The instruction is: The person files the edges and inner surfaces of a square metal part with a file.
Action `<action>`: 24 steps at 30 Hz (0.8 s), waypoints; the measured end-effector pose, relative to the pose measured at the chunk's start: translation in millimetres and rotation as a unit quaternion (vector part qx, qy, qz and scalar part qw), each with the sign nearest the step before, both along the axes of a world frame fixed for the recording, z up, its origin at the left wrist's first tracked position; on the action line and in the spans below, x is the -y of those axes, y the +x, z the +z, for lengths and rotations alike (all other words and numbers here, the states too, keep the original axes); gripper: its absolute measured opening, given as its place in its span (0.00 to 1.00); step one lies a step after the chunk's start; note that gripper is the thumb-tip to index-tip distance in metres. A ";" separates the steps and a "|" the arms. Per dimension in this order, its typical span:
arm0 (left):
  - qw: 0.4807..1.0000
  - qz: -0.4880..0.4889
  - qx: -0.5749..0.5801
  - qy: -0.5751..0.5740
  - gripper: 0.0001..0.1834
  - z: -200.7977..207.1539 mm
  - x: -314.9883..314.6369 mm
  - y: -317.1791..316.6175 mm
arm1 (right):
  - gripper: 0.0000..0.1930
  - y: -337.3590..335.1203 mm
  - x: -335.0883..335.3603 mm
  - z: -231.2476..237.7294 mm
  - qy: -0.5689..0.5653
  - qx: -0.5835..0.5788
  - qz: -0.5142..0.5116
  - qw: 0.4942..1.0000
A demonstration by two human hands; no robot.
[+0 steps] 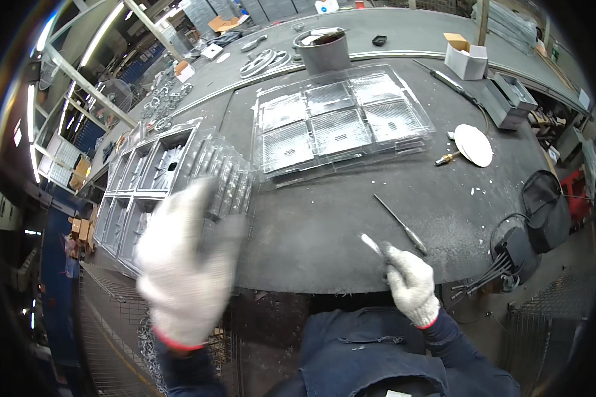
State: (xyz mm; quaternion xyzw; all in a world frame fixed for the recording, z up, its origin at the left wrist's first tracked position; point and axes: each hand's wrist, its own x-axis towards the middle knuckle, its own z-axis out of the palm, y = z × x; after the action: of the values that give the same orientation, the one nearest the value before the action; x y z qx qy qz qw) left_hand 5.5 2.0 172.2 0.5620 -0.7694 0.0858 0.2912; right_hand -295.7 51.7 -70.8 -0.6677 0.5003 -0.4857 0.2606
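Note:
My left hand [185, 264], in a white knit glove with a red cuff, is smeared by motion. It is over the near side of a grey compartment tray [134, 193], thumb and fingers apart, nothing visible in it. Gloved the same way, my right hand [412, 281] pinches a short, thin white stick-like piece [371, 244] above the bench's front edge. Just beyond that hand lies a screwdriver-like tool [404, 228] with a slim shaft. Stacked clear plastic trays [341, 159] with silvery, textured compartments rest farther back.
On the dark bench [311, 245] are a round grey tub [323, 56], a white disc with a brass fitting [473, 145], a corded pen-like tool [447, 81], a white box [465, 58] and a grey metal box [508, 102]. A black bag [545, 205] hangs at right.

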 end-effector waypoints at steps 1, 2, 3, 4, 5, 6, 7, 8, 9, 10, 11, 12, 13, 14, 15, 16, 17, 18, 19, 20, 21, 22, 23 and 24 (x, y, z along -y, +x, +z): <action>0.999 -0.039 0.008 -0.004 0.22 -19.5 19.4 -26.0 | 0.23 0.7 2.4 0.5 -0.020 -0.007 -0.011 1.000; 0.998 -0.054 0.029 -0.015 0.22 -36.4 31.6 -43.6 | 0.23 10.1 3.4 4.1 -0.048 -0.002 0.001 0.999; 0.997 -0.057 0.051 -0.021 0.26 -72.1 64.1 -57.4 | 0.23 13.9 5.0 0.4 -0.065 -0.022 0.003 0.998; 0.996 -0.066 0.051 -0.024 0.30 -107.2 98.8 -67.1 | 0.23 19.5 4.9 1.2 -0.057 -0.050 -0.005 0.997; 0.995 -0.071 0.068 0.012 0.33 -126.5 135.5 -78.2 | 0.23 23.8 3.8 -0.2 -0.078 -0.070 -0.013 0.994; 0.994 -0.051 0.084 0.039 0.30 -139.2 161.7 -93.2 | 0.23 25.1 3.4 -2.5 -0.103 -0.091 -0.018 0.990; 0.989 -0.070 0.110 0.067 0.26 -158.3 189.9 -104.7 | 0.24 23.9 4.3 -6.7 -0.107 -0.101 -0.013 0.989; 0.983 -0.076 0.139 0.094 0.22 -172.1 212.0 -104.9 | 0.25 27.1 4.1 -7.5 -0.123 -0.083 -0.004 0.989; 0.980 -0.102 0.154 0.079 0.19 -187.7 230.5 -96.4 | 0.25 30.8 3.4 -11.6 -0.138 -0.078 0.006 0.987; 0.974 -0.142 0.166 0.065 0.15 -195.4 245.4 -100.3 | 0.26 28.9 2.3 -14.4 -0.150 -0.078 0.003 0.986; 0.975 -0.140 0.160 0.071 0.14 -189.0 249.8 -113.2 | 0.26 28.1 0.8 -12.8 -0.138 -0.076 -0.010 0.987; 0.975 -0.140 0.156 0.078 0.13 -172.3 249.1 -123.5 | 0.26 27.1 1.6 -12.2 -0.137 -0.074 -0.019 0.988; 0.979 -0.148 0.117 0.076 0.13 -147.1 244.3 -128.9 | 0.26 24.9 2.0 -16.0 -0.125 -0.080 -0.021 0.989; 0.982 -0.155 0.078 0.076 0.12 -115.3 236.4 -131.4 | 0.26 23.1 2.2 -19.0 -0.112 -0.087 -0.023 0.990; 0.975 -0.155 0.130 0.091 0.12 -77.0 233.2 -124.1 | 0.26 24.7 0.8 -18.4 -0.100 -0.102 -0.019 0.990; 0.966 -0.147 0.182 0.111 0.11 -36.6 226.8 -109.7 | 0.26 29.6 -0.9 -14.5 -0.107 -0.095 -0.003 0.990; 0.972 -0.152 0.169 0.059 0.10 0.1 208.7 -91.6 | 0.27 30.2 -2.2 -15.6 -0.109 -0.089 0.020 0.990; 0.964 -0.174 0.189 0.065 0.10 41.6 188.9 -88.9 | 0.28 24.4 0.0 -18.5 -0.105 -0.091 0.026 0.990; 0.959 -0.172 0.209 0.085 0.11 78.7 163.8 -78.1 | 0.28 24.5 -0.1 -18.4 -0.115 -0.092 0.024 0.989; 0.955 -0.233 0.183 -0.018 0.12 93.4 161.8 -54.7 | 0.28 22.1 -0.4 -19.4 -0.113 -0.089 0.028 0.989; 0.956 -0.254 0.147 0.006 0.14 114.3 147.6 -40.4 | 0.28 16.5 1.1 -20.7 -0.106 -0.108 0.014 0.988; 0.955 -0.282 0.068 0.054 0.17 133.1 124.3 -22.7 | 0.27 14.8 2.4 -20.7 -0.103 -0.123 0.005 0.987; 0.948 -0.303 -0.011 0.102 0.22 143.8 102.6 -2.3 | 0.27 16.7 3.3 -21.7 -0.100 -0.128 0.000 0.987; 0.950 -0.307 -0.060 0.013 0.07 144.4 93.3 16.4 | 0.27 19.4 3.8 -21.6 -0.103 -0.123 0.003 0.987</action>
State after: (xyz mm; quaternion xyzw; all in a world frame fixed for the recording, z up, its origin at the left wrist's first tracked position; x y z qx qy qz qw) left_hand 21.9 -91.3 316.5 0.3064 -0.8868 -0.0516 0.3421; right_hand -276.3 47.9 -92.3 -0.7470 0.4741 -0.4481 0.1281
